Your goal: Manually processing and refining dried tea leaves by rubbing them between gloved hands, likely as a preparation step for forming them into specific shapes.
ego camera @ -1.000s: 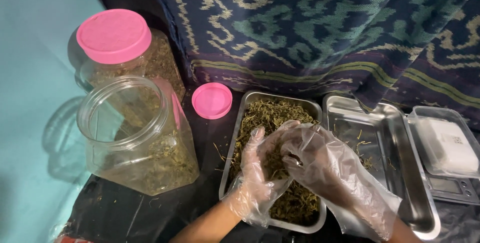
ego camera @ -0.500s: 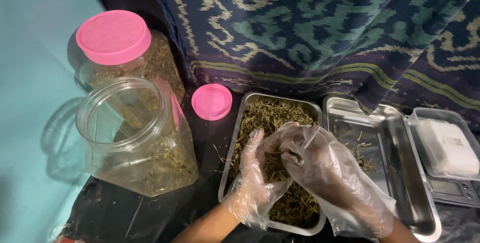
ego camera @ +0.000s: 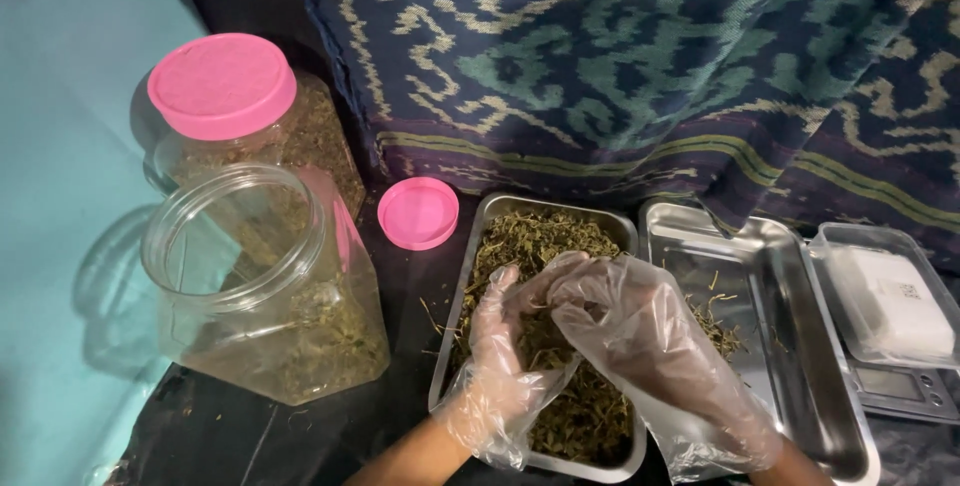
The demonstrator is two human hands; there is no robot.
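Both my hands wear loose clear plastic gloves and work over a steel tray (ego camera: 491, 219) filled with dried green herb (ego camera: 540, 236). My left hand (ego camera: 500, 351) is cupped, palm up, with a clump of herb in it. My right hand (ego camera: 640, 331) curls over it from the right, fingertips pinching herb at the same clump. To the left an open clear plastic jar (ego camera: 262, 286) holds a layer of the same herb at its bottom. Its pink lid (ego camera: 418, 213) lies on the dark surface between jar and tray.
A second jar with a pink lid (ego camera: 222, 86) stands behind the open one, full of herb. Right of the herb tray lies a nearly bare steel tray (ego camera: 770, 286) with a few scraps. A small scale (ego camera: 895, 381) carries a clear box (ego camera: 885, 296). Patterned cloth hangs behind.
My hands have shifted only slightly, the fingers kneading the herb clump over the tray. Everything else stays in place.
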